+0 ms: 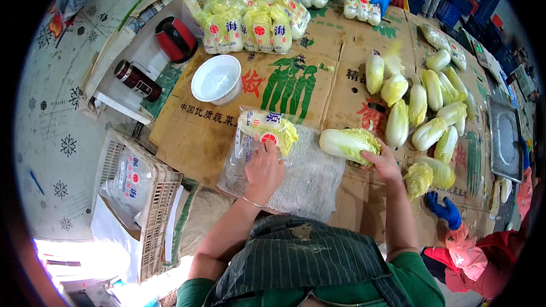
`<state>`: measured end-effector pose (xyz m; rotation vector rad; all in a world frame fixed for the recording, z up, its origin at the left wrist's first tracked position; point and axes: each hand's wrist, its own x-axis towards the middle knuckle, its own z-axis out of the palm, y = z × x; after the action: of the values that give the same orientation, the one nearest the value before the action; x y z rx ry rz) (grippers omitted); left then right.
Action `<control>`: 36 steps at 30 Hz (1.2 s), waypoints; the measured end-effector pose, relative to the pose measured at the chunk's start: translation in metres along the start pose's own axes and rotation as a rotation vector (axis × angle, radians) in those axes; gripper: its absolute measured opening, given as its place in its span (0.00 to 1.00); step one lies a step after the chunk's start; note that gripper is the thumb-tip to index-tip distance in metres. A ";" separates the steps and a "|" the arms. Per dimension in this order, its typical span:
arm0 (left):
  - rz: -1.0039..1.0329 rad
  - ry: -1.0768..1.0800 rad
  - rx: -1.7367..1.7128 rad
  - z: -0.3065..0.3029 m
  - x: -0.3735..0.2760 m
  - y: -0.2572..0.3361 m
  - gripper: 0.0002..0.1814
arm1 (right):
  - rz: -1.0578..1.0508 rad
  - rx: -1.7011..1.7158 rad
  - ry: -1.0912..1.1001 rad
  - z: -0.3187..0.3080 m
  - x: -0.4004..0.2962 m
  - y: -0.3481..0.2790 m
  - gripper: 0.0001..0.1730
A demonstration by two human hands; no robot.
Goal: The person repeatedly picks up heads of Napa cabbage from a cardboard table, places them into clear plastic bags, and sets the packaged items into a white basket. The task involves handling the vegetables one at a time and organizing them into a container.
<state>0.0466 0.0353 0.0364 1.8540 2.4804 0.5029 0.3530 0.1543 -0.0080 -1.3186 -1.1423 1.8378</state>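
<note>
My left hand (pixel 264 170) is at a clear printed plastic bag (pixel 243 151), its index finger on top and the other fingers curled at the film. Inside the bag lies a napa cabbage (pixel 288 136), its leafy yellow-green end towards the opening on the right. My right hand (pixel 384 162) grips the leafy end of another small napa cabbage (pixel 343 143), whose white base points left towards the bag. Under the bag and beside it spreads a grey textured cloth (pixel 311 179) on the cardboard-covered table (pixel 204 145).
Loose napa cabbages (pixel 426 98) lie to the right. Filled bags (pixel 266 30) stand at the back left, behind a white bowl (pixel 216 79). A plastic crate (pixel 160 204) holds bags at left. One co-worker's gloved hand (pixel 381 3) holds a pack; another blue glove (pixel 443 211) is near right.
</note>
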 end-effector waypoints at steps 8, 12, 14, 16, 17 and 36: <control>0.071 -0.043 -0.024 0.001 -0.021 -0.008 0.11 | -0.380 -0.306 -0.187 0.011 0.009 -0.006 0.38; -0.006 0.048 -0.310 -0.001 -0.035 -0.009 0.06 | -0.090 -0.078 -0.047 0.024 -0.010 -0.029 0.29; -0.040 0.140 -0.464 -0.005 -0.038 -0.006 0.05 | -0.093 0.103 -0.064 0.034 -0.021 -0.035 0.25; -0.032 0.207 -0.531 -0.007 -0.040 -0.005 0.04 | -0.041 0.054 -0.124 0.050 -0.034 -0.052 0.26; -0.025 0.221 -0.555 -0.006 -0.040 -0.004 0.04 | -0.014 0.031 -0.150 0.059 -0.039 -0.057 0.26; 0.103 0.273 -0.528 0.004 -0.065 -0.019 0.06 | -0.090 -1.388 -0.588 0.223 0.019 -0.053 0.40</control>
<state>0.0490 -0.0294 0.0153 1.7825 2.0925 1.3414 0.1358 0.1273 0.0613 -1.2406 -3.0283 1.2590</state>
